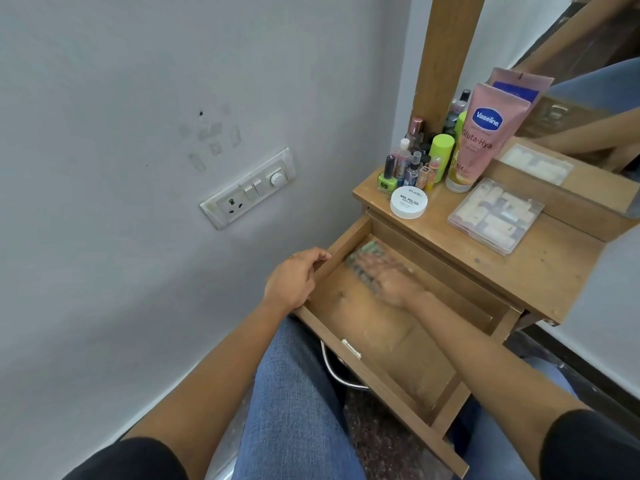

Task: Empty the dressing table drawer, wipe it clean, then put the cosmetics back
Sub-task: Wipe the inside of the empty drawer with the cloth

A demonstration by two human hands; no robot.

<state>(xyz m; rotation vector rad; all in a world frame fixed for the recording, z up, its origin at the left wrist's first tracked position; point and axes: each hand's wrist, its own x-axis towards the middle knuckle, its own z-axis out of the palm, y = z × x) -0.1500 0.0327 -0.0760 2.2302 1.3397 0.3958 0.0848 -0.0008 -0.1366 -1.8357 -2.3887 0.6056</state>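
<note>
The wooden drawer (381, 379) of the dressing table is pulled out over my lap and holds no cosmetics. My left hand (294, 278) grips the drawer's left side wall, fingers curled over its rim. Inside the drawer, my right hand (391, 278) is blurred with motion and lies flat on a greenish cloth (367, 252) at the far left of the drawer floor. On the table top (519, 268) stand a pink Vaseline tube (481, 133), a white nail polish remover jar (408, 201), a green nail polish bottle (387, 180) and a cluster of small bottles (415, 161).
A clear flat box of press-on nails (495, 216) lies on the table top right of the jar. A mirror (588, 98) stands behind it. A wall switch panel (249, 188) is at the left. My jeans-clad legs (294, 393) are under the drawer, beside a metal bar (332, 368).
</note>
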